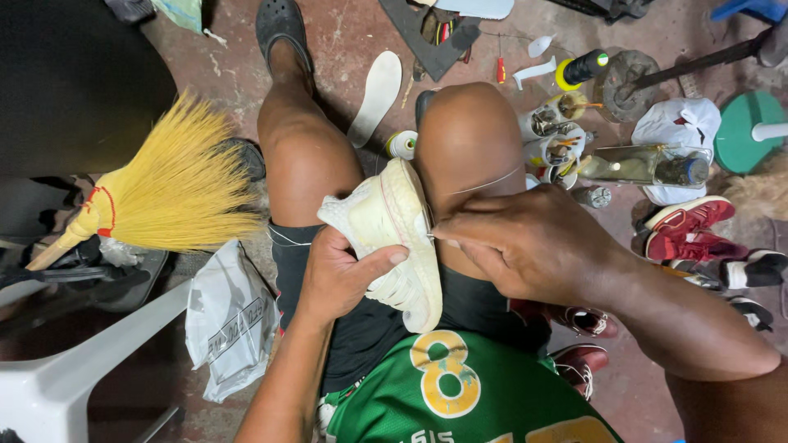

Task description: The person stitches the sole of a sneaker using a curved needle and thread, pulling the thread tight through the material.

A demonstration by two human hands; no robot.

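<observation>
A white sneaker (392,221) rests on my lap between my knees, sole edge turned up. My left hand (336,275) grips it from the left side, thumb across the upper. My right hand (525,246) pinches a thin needle (429,236) at the sole's edge. A fine thread (484,184) runs from there over my right knee. A spool of white thread (402,144) lies on the floor between my legs.
A yellow broom (164,189) lies at left above a white plastic chair (74,369) and a white plastic bag (226,316). An insole (376,94), a red screwdriver (500,70), a clear bottle (640,166), small containers and red shoes (685,230) crowd the floor at right.
</observation>
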